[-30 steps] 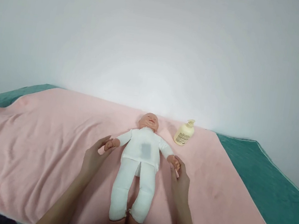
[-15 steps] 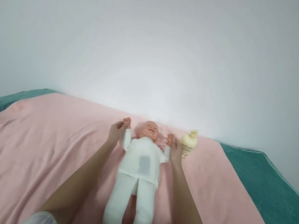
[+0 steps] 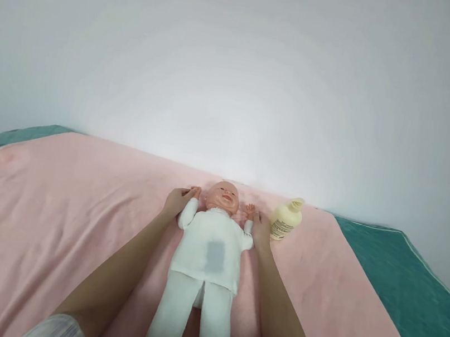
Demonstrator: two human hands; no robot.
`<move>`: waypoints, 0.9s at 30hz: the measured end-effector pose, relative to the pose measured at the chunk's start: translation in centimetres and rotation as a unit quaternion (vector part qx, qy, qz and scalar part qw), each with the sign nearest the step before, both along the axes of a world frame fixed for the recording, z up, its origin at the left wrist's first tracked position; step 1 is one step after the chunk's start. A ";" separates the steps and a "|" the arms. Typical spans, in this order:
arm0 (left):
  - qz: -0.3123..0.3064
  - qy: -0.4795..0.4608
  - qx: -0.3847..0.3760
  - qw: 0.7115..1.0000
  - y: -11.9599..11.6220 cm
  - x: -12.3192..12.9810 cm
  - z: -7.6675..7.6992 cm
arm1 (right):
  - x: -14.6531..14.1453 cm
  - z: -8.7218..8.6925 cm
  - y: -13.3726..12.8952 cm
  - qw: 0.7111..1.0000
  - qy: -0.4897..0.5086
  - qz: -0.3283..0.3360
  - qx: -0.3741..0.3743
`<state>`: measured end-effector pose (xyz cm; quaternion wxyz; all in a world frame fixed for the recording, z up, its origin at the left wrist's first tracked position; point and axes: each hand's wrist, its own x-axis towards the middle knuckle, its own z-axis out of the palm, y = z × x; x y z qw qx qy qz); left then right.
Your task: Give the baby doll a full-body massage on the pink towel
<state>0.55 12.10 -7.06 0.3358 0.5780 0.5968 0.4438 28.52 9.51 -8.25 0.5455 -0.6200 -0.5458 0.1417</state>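
A baby doll in a white top and white trousers lies on its back, head toward the wall, a grey patch on its chest. My left hand is closed on the doll's raised hand at the left of its head. On the other side, my right hand has its fingers together at the doll's other hand and wrist. Right beside my right hand stands a pale yellow pump bottle with printed text.
A pink blanket, wrinkled on the left, lies under the doll. Green cloth shows at the right, with more at the far left. A pale wall rises behind.
Both doll hands have come closer to its head, my hands moving with them. The view has shifted slightly, and less of the shiny panel shows at the top left.
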 end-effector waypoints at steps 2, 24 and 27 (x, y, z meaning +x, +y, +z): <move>0.009 -0.003 0.015 1.000 -0.6 0.2 0.7 | -0.6 0.7 -1.0 1.000 -0.010 -0.010 -0.003; 0.120 0.119 0.092 0.981 -16.3 -5.0 1.9 | -2.3 2.0 -17.7 0.994 -0.105 -0.007 -0.021; 0.125 0.150 0.035 0.980 -17.9 -5.5 0.8 | -2.1 0.9 -19.9 0.991 -0.087 -0.020 -0.103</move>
